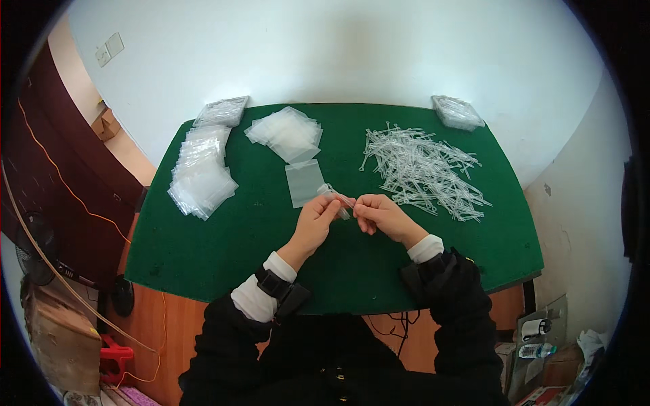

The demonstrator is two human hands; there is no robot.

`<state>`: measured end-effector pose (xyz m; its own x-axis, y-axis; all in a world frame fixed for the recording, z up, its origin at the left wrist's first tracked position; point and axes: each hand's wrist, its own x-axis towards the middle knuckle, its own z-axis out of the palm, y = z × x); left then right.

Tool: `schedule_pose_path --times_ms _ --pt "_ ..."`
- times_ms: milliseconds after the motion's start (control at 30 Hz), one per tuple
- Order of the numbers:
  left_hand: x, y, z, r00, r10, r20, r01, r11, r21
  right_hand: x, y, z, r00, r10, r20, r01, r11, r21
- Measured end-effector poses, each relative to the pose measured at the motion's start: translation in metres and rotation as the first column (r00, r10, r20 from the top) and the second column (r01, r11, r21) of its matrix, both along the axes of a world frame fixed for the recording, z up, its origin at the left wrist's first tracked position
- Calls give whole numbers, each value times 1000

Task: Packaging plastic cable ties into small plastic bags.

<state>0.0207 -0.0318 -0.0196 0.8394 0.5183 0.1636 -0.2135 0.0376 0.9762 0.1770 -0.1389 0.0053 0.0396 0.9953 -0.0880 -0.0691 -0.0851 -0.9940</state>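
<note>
My left hand (pixel 313 223) grips a small bunch of clear plastic sticks (pixel 328 191) with looped ends, which stick out past the fingertips. Close beside it, my right hand (pixel 381 214) is closed in a pinch at the lower right end of the same bunch. How many sticks there are is too fine to tell. Just beyond the left hand, a single clear flat bag (pixel 305 181) lies on the green tabletop (pixel 264 237). To the right spreads a big loose heap of the same kind of clear sticks (pixel 426 169).
Behind the single bag is a pile of flat clear bags (pixel 288 132). A long overlapping row of clear bags (pixel 203 176) runs along the left side, with a packed bundle (pixel 223 110) at its far end. Another clear packet (pixel 458 113) sits at the far right corner, near the white wall (pixel 325 54).
</note>
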Motion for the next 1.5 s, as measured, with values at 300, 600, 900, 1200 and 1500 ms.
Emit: schedule_pose_path --times_ms 300,600,900,1200,1500 --pt "1 -4 4 997 -11 74 3 995 98 2 -1 -4 998 48 -31 -49 998 -34" --pt "1 -9 10 992 -1 125 -29 972 233 2 -3 -1 995 86 -48 -90 993 -82" --pt "-1 -7 8 997 -6 74 -17 954 298 2 -1 -3 997 70 33 -65 989 -134" --pt "1 -9 8 998 16 60 -33 952 304 3 0 -5 986 44 162 -19 988 -153" --pt "3 -8 0 993 114 11 -111 941 319 9 4 -17 898 -243 368 183 965 190"
